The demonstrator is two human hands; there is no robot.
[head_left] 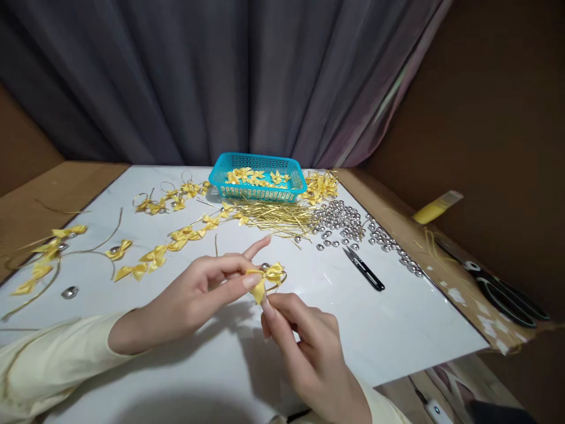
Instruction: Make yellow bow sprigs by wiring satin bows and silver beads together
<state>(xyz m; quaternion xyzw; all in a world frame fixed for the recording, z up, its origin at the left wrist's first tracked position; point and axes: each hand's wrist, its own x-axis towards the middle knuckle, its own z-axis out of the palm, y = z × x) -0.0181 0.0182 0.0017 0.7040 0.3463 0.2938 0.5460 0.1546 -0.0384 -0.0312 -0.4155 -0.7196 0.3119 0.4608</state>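
Observation:
Over the middle of the white table, my left hand (203,291) pinches a yellow satin bow (274,273) between thumb and fingers, one finger stretched out beyond it. A silver bead (265,267) sits at the bow's upper edge. Gold cord (283,280) curves in a loop from the bow's right side down toward my right hand (306,341). Thumb and forefinger of that hand are pressed together on the cord just below the bow; the fingertips partly cover it.
A turquoise basket (258,194) holding yellow bows stands at the back. Before it lie cut gold cords (280,217); silver beads (338,219) spread rightward. Black thread snips (364,268) lie at right, scissors (503,297) past the table edge. Corded bows (154,257) are scattered left.

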